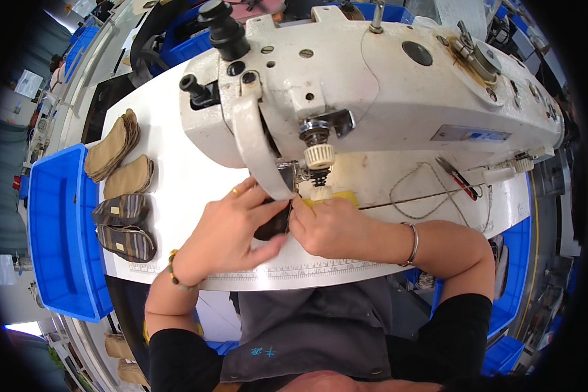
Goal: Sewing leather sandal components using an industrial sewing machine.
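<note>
A white industrial sewing machine [379,91] fills the upper middle, its needle area partly hidden behind the lever and my fingers. Under it lies a dark fabric piece [272,227], mostly covered by my hands. My left hand [232,228] rests over its left side, fingers stretched forward, a ring on one of them, the thumb held apart. From the right, my right hand [326,225] has its fingers curled and pressed together at the piece's edge close to the needle. A yellow piece [336,197] shows just behind my right hand.
On the white table [176,215], stacked tan fabric pieces [113,147] and striped dark pieces [125,243] lie at the left, beside a blue bin [65,228]. Small red-and-black snips [460,179] and a loose cord [408,189] lie at the right under the machine arm.
</note>
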The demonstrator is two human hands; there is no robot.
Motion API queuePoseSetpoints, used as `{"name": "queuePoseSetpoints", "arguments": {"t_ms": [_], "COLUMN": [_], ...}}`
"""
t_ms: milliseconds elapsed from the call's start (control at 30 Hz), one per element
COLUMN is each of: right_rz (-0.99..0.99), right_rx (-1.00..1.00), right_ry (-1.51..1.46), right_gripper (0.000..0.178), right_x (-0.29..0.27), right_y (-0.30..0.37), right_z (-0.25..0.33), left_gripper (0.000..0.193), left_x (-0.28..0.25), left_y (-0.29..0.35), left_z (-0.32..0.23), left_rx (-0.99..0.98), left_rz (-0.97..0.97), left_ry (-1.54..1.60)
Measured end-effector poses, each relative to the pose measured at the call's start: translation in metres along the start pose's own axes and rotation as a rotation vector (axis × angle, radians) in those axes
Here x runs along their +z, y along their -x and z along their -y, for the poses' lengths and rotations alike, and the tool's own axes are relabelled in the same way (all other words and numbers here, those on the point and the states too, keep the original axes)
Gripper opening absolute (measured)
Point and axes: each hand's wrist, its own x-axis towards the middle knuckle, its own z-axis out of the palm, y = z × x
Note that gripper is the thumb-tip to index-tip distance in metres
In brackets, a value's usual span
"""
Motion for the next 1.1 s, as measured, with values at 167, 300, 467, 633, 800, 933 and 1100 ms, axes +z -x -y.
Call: {"name": "queuePoseSetpoints", "arguments": {"t_ms": [167,300,467,633,800,933,1100], "right_rz": [-0.042,-0.064,-0.053,-0.035,-0.031,-0.037,-0.037], "right_rx": [-0.027,-0.085,-0.105,-0.117,-0.109,-0.106,-0.102], "right_ry": [0.075,0.025,0.061,0.100,0.055,0.044,0.039], "right_gripper": [0.020,0.018,0.018,0.020,0.019,0.016,0.013], "right_x": [0.002,0.000,-0.006,-0.005,-0.007,-0.007,-0.005], "right_y": [0.000,0.001,0.004,0.002,0.003,0.003,0.003], "right_z": [0.006,0.012,0.019,0.019,0.018,0.018,0.018], "left_gripper": [0.046,0.046,0.033,0.033,0.027,0.035,0.034], "left_x": [0.006,0.005,0.013,0.018,0.023,0.026,0.027], "left_y": [0.016,0.016,0.008,0.009,0.006,0.004,0.004], "left_z": [-0.008,-0.007,-0.015,0.001,0.006,0.007,0.008], "left_rx": [0.033,0.149,0.195,0.215,0.230,0.221,0.210], "left_rz": [0.084,-0.047,-0.032,-0.012,-0.042,-0.110,-0.133], "left_ry": [-0.271,-0.340,-0.372,-0.309,-0.283,-0.171,-0.136]}}
